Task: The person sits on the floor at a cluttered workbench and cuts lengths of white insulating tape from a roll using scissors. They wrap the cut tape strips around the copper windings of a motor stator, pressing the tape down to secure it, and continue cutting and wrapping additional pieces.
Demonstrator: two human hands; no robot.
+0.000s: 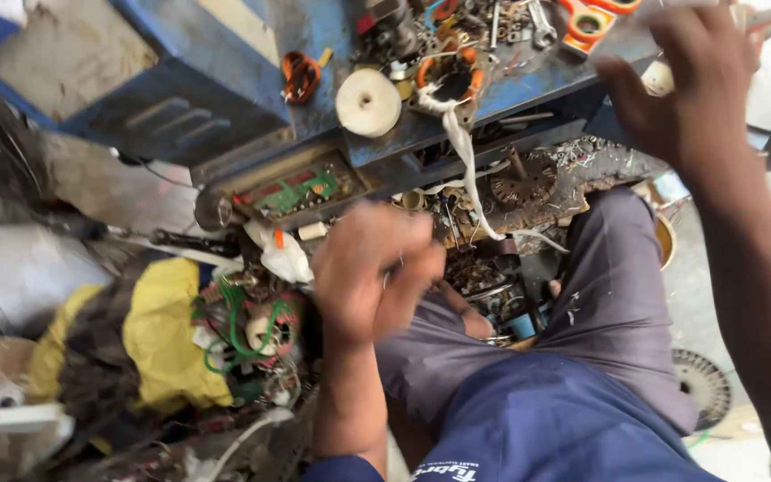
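**Fist low, reach high**

Left hand [369, 272] is curled into a fist above the lap, beside a bundle of green wire [241, 332]; whether it grips anything, I cannot tell. Right hand [693, 85] stretches up to the blue bench [528, 85], fingers bent over its edge near the orange scissors [592, 20]. A white tape roll [368, 102] sits well to the left.

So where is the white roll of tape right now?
In the head view the white roll of tape lies on the blue bench top, upper middle, between an orange-and-black wire coil on its left and an orange winding on its right.
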